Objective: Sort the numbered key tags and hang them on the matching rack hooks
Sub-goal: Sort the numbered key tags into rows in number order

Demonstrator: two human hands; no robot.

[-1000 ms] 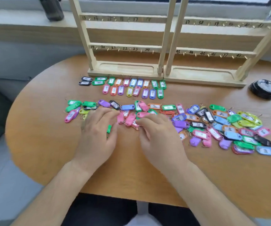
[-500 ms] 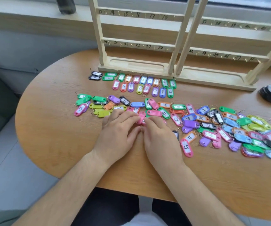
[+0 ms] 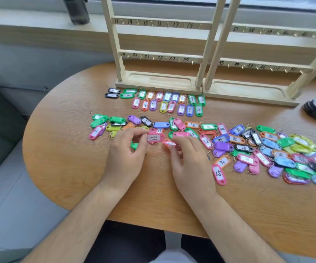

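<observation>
- Pinching the pink tag marked 16 (image 3: pixel 155 138), the left hand (image 3: pixel 126 156) has curled its fingers; before, both hands lay flat together.
- The right hand (image 3: pixel 191 164) pinches another pink tag (image 3: pixel 169 143).
- Both tags are over the table (image 3: pixel 73 168), beside the pile (image 3: pixel 248 147).

The table (image 3: pixel 77 168) is warm brown wood with visible grain, pretty matt. The key tags (image 3: pixel 155 138) are smooth, shiny plastic with white paper labels (image 3: pixel 219 172) and thin metal rings (image 3: pixel 92 114). The rack (image 3: pixel 153 80) looks like pale bare wood, smooth and matt, with little brassy metal hooks (image 3: pixel 193 62).
</observation>
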